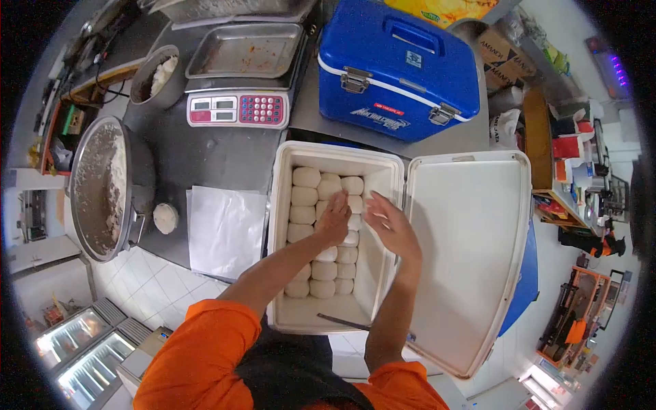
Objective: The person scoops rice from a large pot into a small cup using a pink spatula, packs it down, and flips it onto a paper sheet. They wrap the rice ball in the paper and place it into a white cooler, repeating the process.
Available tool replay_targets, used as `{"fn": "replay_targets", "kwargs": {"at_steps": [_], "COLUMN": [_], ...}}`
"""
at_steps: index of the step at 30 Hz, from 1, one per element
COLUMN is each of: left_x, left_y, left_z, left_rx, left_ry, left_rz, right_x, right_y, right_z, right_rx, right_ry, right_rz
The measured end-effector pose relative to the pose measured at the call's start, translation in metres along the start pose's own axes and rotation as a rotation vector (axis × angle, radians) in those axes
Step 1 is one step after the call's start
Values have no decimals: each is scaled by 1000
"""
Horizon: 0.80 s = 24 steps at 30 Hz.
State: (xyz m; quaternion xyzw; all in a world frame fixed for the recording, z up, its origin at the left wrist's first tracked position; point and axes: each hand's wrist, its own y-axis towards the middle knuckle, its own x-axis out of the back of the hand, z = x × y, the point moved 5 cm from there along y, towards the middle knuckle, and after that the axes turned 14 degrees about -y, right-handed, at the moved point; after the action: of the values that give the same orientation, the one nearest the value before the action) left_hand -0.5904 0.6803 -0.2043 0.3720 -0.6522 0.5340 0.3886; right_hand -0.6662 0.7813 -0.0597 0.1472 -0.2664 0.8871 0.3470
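A white plastic box holds rows of pale dough balls, packed against one another. My left hand lies over the dough balls in the middle of the box, its fingers stretched forward and touching them; it covers some of them. My right hand is raised over the box's right side with fingers apart and nothing in them. A thin dark strip, perhaps a blade, crosses the near end of the box; part of it is hidden by my right forearm.
The white lid lies right of the box. A blue cooler stands behind. On the left are a digital scale bearing a metal tray, a large metal pot, a single dough ball and a white sheet.
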Motion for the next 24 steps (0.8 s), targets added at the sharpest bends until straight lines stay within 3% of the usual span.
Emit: {"fn": "replay_targets", "kwargs": {"at_steps": [2, 3, 4, 6, 8, 11, 13, 14, 17, 20, 22, 24], "left_x": [22, 27, 34, 71, 93, 65, 21, 4, -64, -80, -101, -129], "left_y": [-19, -40, -65, -134, -205, -298, -353, -380, -432, -468, -477, -482], "left_z": [-7, -14, -12, -5, 19, 79, 134, 155, 226, 273, 294, 312], "left_rx": [-30, -174, -172, -443, -321, -96, 420, 453, 591, 728, 783, 835], "left_ry": [-320, -295, -298, -811, -977, -1146, -1340, -1335, -1543, -1571, -1733, -2079], "left_rz": [-75, -263, -262, -499, -481, -444, -93, -111, -517, -607, -592, -830], "right_x": [14, 18, 18, 19, 1, -58, -126, -169, -300, -412, -460, -495], "right_y": [-35, -51, -63, -81, -87, -78, -56, -43, -3, 27, 45, 56], "right_z": [20, 27, 35, 53, 78, 116, 145, 156, 189, 211, 227, 235], "right_rx": [25, 45, 43, 58, 62, 28, 72, 91, 276, 448, 428, 400], "right_ry": [57, 116, 116, 116, 89, 85, 33, 43, -105, -371, -480, -575], "right_rz": [-32, -61, -58, -153, -136, -182, -147, -120, -113, -269, -215, -172]}}
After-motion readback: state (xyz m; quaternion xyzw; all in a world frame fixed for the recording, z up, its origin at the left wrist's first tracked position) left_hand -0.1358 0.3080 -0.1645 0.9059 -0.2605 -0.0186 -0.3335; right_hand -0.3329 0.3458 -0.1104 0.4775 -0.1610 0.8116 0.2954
